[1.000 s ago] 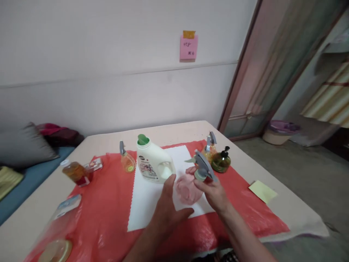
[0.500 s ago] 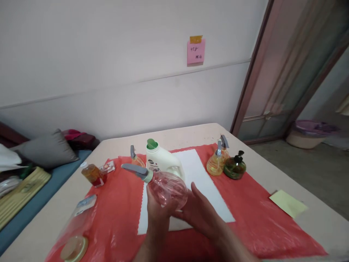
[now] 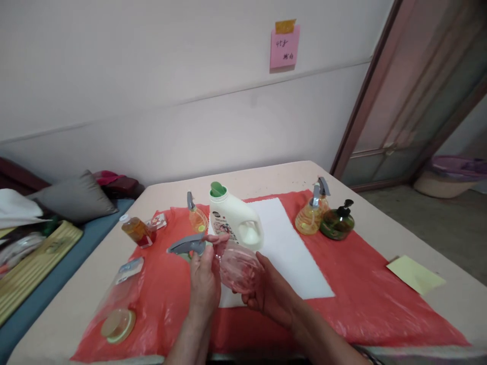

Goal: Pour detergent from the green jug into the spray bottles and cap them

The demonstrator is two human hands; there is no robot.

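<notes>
A clear spray bottle (image 3: pixel 239 266), tinted pink by the red behind it, lies tilted in my two hands above the sheet. Its grey trigger head (image 3: pixel 185 245) points left. My left hand (image 3: pixel 204 284) is closed around the neck just below that head. Around the rounded base end curl the fingers of my right hand (image 3: pixel 272 294). Just behind the bottle stands a white jug (image 3: pixel 243 215) with a green-rimmed mouth. To its left is another spray bottle (image 3: pixel 198 219) with some yellowish contents.
Under everything lie a white sheet (image 3: pixel 297 263) and red plastic (image 3: pixel 365 299). Two yellowish spray bottles (image 3: pixel 307 219) and a dark green pump bottle (image 3: pixel 338 224) stand right. An amber bottle (image 3: pixel 136 231) and a lidded jar (image 3: pixel 118 325) are left; a yellow paper (image 3: pixel 415 274) lies far right.
My left hand has shifted from under the bottle's body up to its neck. My right hand has closed on the base end. The camera view has tilted down slightly.
</notes>
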